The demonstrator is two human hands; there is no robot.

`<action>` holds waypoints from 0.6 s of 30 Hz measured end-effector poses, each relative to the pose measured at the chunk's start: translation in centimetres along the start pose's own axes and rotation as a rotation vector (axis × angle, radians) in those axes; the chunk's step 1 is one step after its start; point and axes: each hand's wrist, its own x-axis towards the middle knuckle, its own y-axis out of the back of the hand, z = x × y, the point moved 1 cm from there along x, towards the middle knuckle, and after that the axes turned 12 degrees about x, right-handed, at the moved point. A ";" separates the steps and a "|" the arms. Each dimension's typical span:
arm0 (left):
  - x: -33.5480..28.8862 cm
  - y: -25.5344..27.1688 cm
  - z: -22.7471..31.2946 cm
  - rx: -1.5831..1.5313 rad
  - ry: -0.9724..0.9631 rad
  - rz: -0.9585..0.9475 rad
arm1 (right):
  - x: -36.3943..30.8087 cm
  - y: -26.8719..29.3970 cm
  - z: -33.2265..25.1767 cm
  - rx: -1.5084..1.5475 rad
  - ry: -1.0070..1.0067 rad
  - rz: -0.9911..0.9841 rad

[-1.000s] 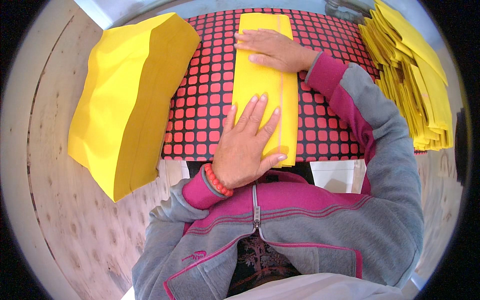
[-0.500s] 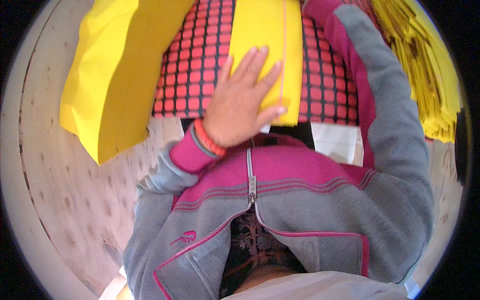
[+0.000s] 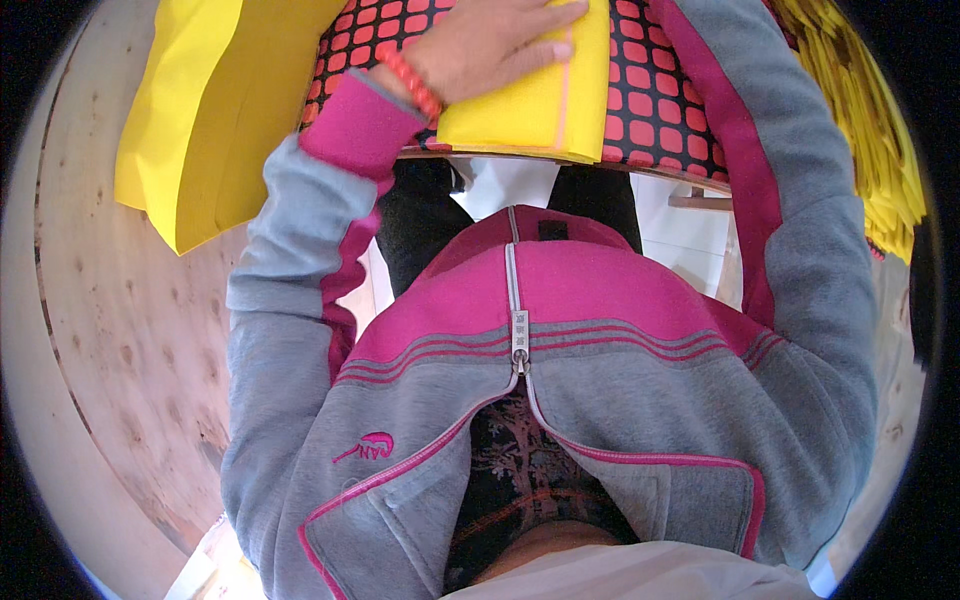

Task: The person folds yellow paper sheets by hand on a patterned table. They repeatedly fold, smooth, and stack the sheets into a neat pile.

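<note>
The left hand (image 3: 482, 45) is resting farther up the folded yellow cloth (image 3: 520, 125) at the frame's upper centre than before, fingers extended and gripping nothing, while the right hand's state is remaining impossible to tell.

A folded fabric strip (image 3: 510, 125) lies on the tabletop (image 3: 650, 105), reaching its near edge. A fabric stack (image 3: 245, 115) sits at the left edge, a pile of folded fabric pieces (image 3: 868, 140) at the right.

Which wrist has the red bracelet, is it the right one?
No, the bracelet sits between the left hand and its pink cuff.
</note>
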 end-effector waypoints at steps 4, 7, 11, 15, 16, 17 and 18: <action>-4.1 1.0 4.0 0.218 -0.055 0.008 | 0.1 0.6 -0.6 0.044 0.004 -0.013; -7.1 1.5 7.0 0.123 0.019 -0.062 | 0.4 0.8 -0.8 0.059 0.067 -0.007; -10.2 1.3 8.8 0.060 0.047 -0.037 | 0.1 0.5 0.3 0.081 -0.038 -0.050; -12.6 1.3 8.8 0.114 0.075 0.258 | -0.6 -0.4 1.4 0.056 -0.062 0.070; -13.1 1.3 8.6 0.136 0.122 0.342 | -0.7 -0.4 1.4 0.057 -0.081 0.087; -13.4 1.4 8.2 0.169 0.192 0.387 | -0.7 -0.2 1.3 0.088 -0.135 0.115; -13.5 1.3 7.8 0.198 0.251 0.400 | -0.8 0.1 0.9 0.123 -0.191 0.143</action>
